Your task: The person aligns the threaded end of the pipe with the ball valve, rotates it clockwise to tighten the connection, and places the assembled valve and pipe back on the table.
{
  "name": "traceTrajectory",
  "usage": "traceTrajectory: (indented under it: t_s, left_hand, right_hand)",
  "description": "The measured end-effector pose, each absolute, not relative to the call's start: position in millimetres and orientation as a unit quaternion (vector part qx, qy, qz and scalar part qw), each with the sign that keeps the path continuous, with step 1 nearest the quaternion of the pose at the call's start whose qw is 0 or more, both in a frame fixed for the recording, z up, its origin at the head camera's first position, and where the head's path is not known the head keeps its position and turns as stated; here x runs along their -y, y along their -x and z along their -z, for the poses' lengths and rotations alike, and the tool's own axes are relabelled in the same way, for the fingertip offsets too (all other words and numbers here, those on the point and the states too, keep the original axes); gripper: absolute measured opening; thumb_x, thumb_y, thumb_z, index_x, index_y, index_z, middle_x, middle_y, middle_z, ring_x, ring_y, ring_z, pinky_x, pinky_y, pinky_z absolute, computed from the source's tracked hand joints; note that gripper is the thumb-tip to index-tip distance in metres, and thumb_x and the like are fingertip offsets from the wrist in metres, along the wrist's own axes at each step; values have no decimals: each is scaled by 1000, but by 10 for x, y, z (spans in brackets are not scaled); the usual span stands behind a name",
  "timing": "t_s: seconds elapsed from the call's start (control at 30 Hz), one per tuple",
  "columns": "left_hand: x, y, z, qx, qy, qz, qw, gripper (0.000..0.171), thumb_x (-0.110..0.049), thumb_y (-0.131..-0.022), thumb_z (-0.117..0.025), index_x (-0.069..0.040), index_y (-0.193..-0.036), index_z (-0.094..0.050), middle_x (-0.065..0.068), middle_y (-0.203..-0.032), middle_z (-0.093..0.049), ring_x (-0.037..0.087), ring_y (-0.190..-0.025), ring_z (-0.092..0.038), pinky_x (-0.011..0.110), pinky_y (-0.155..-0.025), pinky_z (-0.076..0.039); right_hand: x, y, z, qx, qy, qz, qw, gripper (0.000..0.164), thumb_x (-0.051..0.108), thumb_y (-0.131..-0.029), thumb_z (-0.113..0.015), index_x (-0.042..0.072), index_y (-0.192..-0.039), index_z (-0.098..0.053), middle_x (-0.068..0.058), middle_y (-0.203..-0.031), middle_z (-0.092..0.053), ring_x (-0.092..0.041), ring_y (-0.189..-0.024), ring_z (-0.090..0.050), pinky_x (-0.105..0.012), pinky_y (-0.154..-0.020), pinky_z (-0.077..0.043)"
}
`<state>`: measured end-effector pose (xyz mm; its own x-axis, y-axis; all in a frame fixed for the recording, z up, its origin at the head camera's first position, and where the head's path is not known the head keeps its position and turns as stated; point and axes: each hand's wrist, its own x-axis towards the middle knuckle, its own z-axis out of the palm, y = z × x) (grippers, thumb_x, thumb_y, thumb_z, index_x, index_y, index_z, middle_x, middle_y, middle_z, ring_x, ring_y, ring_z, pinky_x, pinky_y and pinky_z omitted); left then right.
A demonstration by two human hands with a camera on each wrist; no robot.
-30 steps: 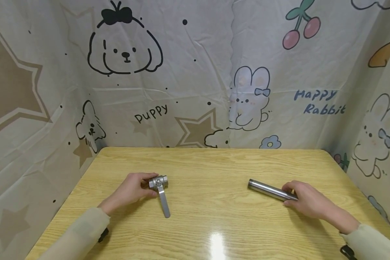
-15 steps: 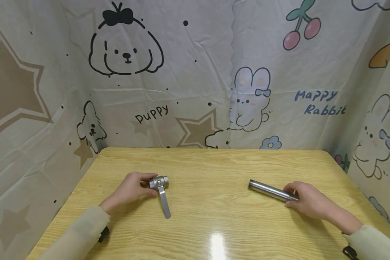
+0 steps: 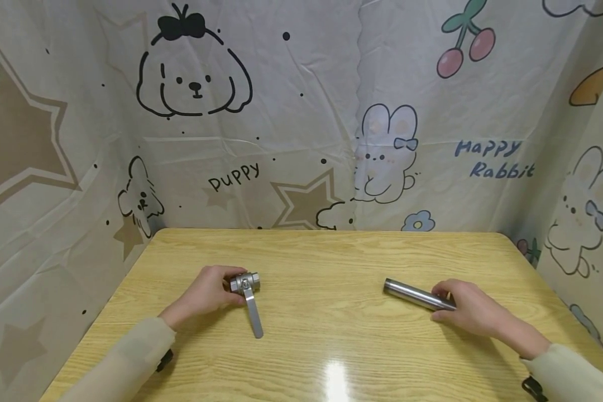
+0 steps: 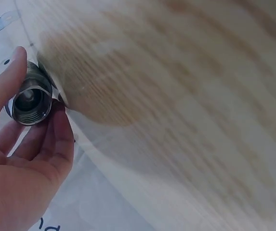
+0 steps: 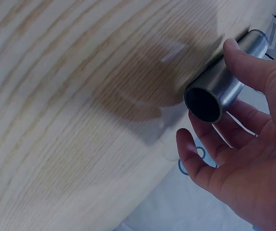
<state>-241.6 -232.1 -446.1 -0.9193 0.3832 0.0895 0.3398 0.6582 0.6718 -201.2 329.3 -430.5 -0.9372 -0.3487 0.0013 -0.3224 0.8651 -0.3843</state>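
On the left of the table lies a silver ball valve (image 3: 246, 283), its long flat lever pointing toward the front. My left hand (image 3: 208, 293) has thumb and fingers on either side of the valve body. The left wrist view looks into the valve's threaded bore (image 4: 31, 103), pinched between thumb and fingertips. To the right, my right hand (image 3: 472, 310) grips the near end of a steel pipe (image 3: 414, 294), which slants away to the left. In the right wrist view the hollow pipe (image 5: 219, 82) lies between the thumb and the fingers, with the little finger off it.
The wood-grain table (image 3: 321, 312) has rounded back corners and a bright glare spot near the front. A cloth curtain (image 3: 291, 128) printed with cartoon animals, stars and lettering hangs behind it and along both sides.
My right hand has shifted slightly left along the pipe. The left hand has edged a little further onto the valve. Valve and pipe stay in place.
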Motion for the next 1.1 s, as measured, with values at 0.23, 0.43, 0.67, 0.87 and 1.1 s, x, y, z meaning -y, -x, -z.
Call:
traceTrajectory:
  t_s: [0.23,0.43,0.67,0.87,1.1]
  left_hand:
    - [2306,2434,4485,-918,-194,-345,19,63,-10,-73,-98,1,-129,-72,8,-114,-75,13,-90,-67,29,-74,-59]
    - [2291,2434,4492,-920,-191,-343,9,60,-11,-73,-98,-1,-127,-74,7,-112,-76,12,-89,-67,29,-73,-60]
    - [2275,2425,4474,-920,-190,-344,6,56,-8,-75,-96,0,-126,-75,7,-114,-76,12,-91,-68,29,-74,-59]
    - [2276,2419,4446,-919,-198,-341,-2,54,-11,-74,-97,0,-123,-76,6,-109,-77,12,-88,-68,29,-74,-59]
    - [2257,2387,4410,-923,-196,-330,-15,49,-14,-75,-98,-4,-119,-78,1,-104,-77,10,-84,-67,31,-74,-58]
  right_hand:
    - [-3291,2030,4345,-963,173,204,42,39,22,-84,-91,0,-111,-72,3,-92,-65,-13,-81,-56,-32,-69,-51]
    - [-3292,2038,4358,-960,178,211,33,36,21,-86,-90,-1,-109,-72,4,-90,-64,-12,-79,-55,-31,-66,-50]
    - [-3281,2032,4359,-962,172,207,33,33,20,-87,-88,1,-109,-73,5,-90,-64,-11,-79,-56,-32,-67,-51]
    - [-3275,2025,4378,-964,166,209,21,29,18,-88,-87,2,-108,-73,4,-90,-64,-12,-79,-56,-32,-67,-50]
    - [-3275,2007,4409,-960,163,226,7,25,18,-91,-85,3,-107,-73,3,-92,-66,-13,-79,-55,-31,-66,-49]
